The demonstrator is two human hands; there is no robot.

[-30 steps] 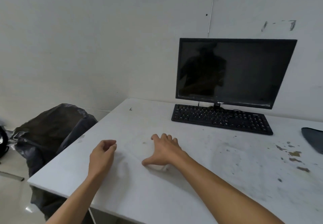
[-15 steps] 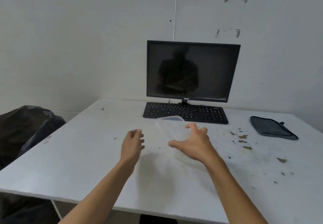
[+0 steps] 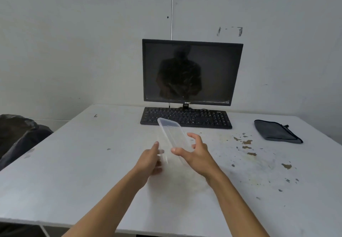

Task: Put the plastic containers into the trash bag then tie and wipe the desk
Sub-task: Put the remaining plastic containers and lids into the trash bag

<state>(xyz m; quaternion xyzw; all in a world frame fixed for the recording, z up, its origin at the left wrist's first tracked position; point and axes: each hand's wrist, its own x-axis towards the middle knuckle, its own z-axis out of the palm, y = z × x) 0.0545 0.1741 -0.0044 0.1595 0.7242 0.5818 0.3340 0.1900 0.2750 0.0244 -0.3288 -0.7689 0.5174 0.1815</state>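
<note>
A clear plastic container [image 3: 173, 135] is raised off the white desk [image 3: 74, 162], tilted with its far end up in front of the keyboard. My right hand [image 3: 196, 155] grips its right side, thumb on top and fingers spread behind. My left hand [image 3: 150, 161] pinches its lower left corner. The black trash bag [image 3: 16, 135] bulges beside the desk's left edge, well left of both hands. Brown stains [image 3: 246, 144] spot the desk to the right of my hands.
A black monitor [image 3: 192, 72] and a black keyboard [image 3: 186, 117] stand at the back against the wall. A grey zipped pouch [image 3: 276, 131] lies at the back right. The desk's front edge runs just under my forearms.
The view has swung right, away from the trash bag. My right hand lifted the container off the desk and tilted it up, and my left hand came in and took its lower corner.
</note>
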